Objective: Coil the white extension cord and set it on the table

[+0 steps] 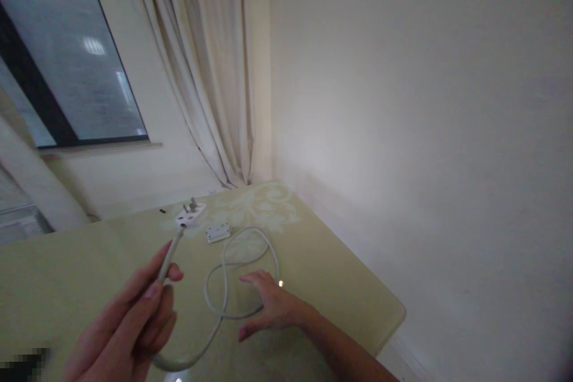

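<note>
My left hand [134, 319] is closed in a pinch on a white cable [168, 259], just behind its white plug [191, 215], whose prongs point up. The plug hangs just above the pale green table [335, 262]. From my fingers the cable runs down under my hand, then loops across the table to a small white box [218, 232]. My right hand [268, 307] lies flat on the table with fingers spread, resting on the cable loop [224, 292].
The table sits in a room corner, its right edge along a plain wall [425, 131]. A cream curtain [215, 71] hangs behind it, beside a dark window [67, 59]. A small dark item [162, 211] lies near the table's far edge.
</note>
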`<state>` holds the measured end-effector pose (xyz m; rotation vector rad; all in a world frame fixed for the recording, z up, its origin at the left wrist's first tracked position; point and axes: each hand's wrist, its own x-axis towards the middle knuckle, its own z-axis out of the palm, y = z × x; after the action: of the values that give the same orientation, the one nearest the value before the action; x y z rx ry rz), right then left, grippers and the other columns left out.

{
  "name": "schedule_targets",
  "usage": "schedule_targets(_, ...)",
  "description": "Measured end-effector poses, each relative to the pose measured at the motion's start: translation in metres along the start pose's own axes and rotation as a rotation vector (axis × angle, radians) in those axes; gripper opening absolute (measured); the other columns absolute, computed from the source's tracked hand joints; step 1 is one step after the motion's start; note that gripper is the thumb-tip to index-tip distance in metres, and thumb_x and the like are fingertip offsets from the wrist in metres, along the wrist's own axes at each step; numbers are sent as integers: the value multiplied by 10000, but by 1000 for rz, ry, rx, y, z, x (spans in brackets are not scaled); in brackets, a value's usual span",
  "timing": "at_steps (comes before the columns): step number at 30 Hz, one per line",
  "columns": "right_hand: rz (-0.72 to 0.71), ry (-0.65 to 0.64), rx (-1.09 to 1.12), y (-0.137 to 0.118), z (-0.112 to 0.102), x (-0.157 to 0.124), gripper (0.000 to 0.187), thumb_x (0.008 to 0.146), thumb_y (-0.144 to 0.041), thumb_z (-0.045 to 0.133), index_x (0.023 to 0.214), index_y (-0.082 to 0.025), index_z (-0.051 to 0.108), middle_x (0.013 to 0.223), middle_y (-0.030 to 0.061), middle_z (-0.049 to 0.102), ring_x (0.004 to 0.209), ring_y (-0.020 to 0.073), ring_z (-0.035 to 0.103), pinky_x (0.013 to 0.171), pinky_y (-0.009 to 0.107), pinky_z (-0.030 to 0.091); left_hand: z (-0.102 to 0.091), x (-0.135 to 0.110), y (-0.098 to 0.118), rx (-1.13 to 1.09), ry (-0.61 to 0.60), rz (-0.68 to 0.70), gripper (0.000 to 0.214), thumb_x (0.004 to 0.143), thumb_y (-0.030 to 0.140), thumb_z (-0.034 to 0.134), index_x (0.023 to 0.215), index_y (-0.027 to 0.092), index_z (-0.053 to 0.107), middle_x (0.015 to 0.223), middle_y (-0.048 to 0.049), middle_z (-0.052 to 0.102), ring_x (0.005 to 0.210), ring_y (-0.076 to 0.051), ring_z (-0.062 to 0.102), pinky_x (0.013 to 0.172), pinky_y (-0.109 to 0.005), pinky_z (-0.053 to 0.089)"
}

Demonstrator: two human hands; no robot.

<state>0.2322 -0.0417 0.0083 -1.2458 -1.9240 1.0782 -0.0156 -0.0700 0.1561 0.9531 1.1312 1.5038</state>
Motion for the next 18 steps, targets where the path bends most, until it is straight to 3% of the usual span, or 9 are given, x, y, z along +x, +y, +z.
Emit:
schedule_targets(2,-96,-18,260,-24,-1,-11,985,693,-664,840,1522,-271,481,1546,128,456,1440,321,414,1201,487,300,27,-4,-14,-49,-88,-50,717,632,470,875,1313,319,713,1119,-54,745,643,-115,588,531,-205,552)
schedule_targets(4,-210,-11,565,-49,1,-17,807,809,-686,737,1472,-278,523,1457,118,540,1353,296,515,1120,468,399,50,-6,-30,-5,-190,-61,790,678,534,839,1412,331,629,1221,-65,733,867,-192,701,691,-257,611)
schedule_targets(6,-222,84,793,-66,3,-19,726,863,-654,705,1450,-268,521,1235,98,646,1066,234,658,926,403,517,67,-2,-47,118,-349,-34,803,754,550,787,1482,313,546,1265,-84,723,1045,-253,712,811,-328,619)
schedule_targets(7,-191,149,845,-71,5,-19,707,878,-632,702,1446,-254,516,1082,71,667,882,188,665,807,352,534,72,2,-55,181,-421,-9,770,787,546,760,1480,287,544,1257,-94,728,1094,-267,704,861,-356,610)
schedule_targets(9,-95,231,831,-72,7,-18,662,919,-606,668,1435,-220,518,819,-5,606,594,107,539,603,263,472,76,19,-72,282,-510,40,674,838,548,697,1420,225,589,1186,-109,755,1123,-278,698,950,-405,576)
schedule_targets(12,17,308,729,-60,10,-19,612,949,-648,589,1352,-188,589,688,-61,448,497,68,356,473,207,320,71,54,-102,386,-479,52,563,876,565,579,1273,173,657,1091,-125,771,1090,-300,706,1010,-483,529)
schedule_targets(15,81,455,755,-49,8,-19,606,925,-677,593,1275,-186,643,711,-57,391,543,68,318,464,193,242,61,88,-139,552,-276,-22,415,825,460,567,1090,157,668,1244,-174,707,1163,-311,667,1057,-476,482)
schedule_targets(18,136,507,848,-45,-3,-16,567,878,-643,663,1225,-196,667,700,-64,377,538,63,305,455,188,199,58,105,-171,595,-225,-138,447,774,405,579,1099,100,619,1257,-249,670,1099,-335,688,996,-492,505)
